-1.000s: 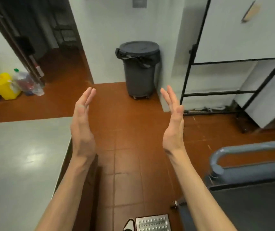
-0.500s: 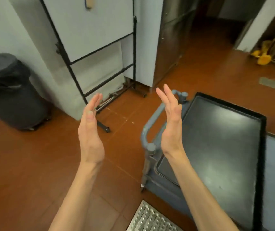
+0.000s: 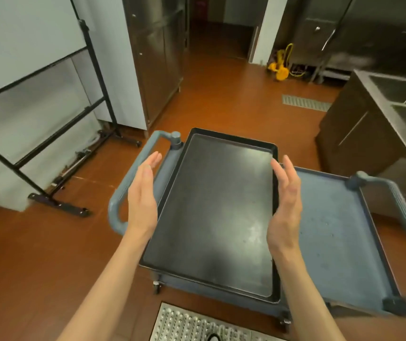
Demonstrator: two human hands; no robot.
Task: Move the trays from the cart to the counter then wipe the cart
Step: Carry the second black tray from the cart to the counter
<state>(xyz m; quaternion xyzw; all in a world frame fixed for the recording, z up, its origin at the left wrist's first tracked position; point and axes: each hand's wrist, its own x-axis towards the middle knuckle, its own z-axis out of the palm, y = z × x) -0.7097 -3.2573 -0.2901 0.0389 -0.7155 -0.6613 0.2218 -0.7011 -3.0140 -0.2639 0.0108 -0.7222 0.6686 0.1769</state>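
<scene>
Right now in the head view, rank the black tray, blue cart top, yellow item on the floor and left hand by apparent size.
1. Blue cart top, though the tray hides part of it.
2. Black tray, close behind.
3. Left hand, enlarged by nearness to the camera.
4. Yellow item on the floor, far off, so its true size is unsure.

Two forearms in view, both bare to the lower frame edge; no sleeve visible. Left hand (image 3: 142,193): bare, no glove, ring or watch. Right hand (image 3: 286,207): bare, no glove, ring or watch. Wrists carry no bands. Nails short, without visible polish. No marks readable on either hand. Rest of the body out of frame.
</scene>
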